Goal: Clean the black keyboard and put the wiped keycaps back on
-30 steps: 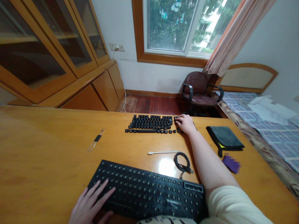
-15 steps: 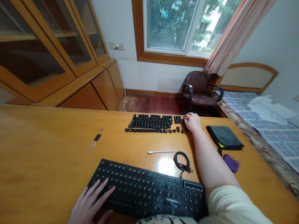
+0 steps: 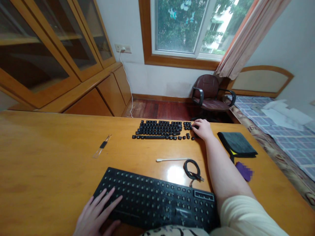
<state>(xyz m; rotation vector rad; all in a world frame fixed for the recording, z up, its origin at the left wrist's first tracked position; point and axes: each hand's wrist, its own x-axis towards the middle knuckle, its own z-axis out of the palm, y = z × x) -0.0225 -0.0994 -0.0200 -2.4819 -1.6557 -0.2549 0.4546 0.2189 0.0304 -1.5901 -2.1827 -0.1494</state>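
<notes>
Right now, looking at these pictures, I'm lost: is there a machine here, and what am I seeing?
There's no robot, just a person's two bare hands. Every picture comes from one camera worn on the person's head, looking forward and down.

The left hand rests spread on a black keyboard base stripped of most or all of its caps. The right hand reaches to the right end of the loose black keycaps, laid out near the far edge of the wooden desk; whether it grips one is hard to tell.

Also on the desk: a wire keycap puller, a white swab-like stick, a coiled cable, a folded grey cloth and a partly blurred purple item.
</notes>
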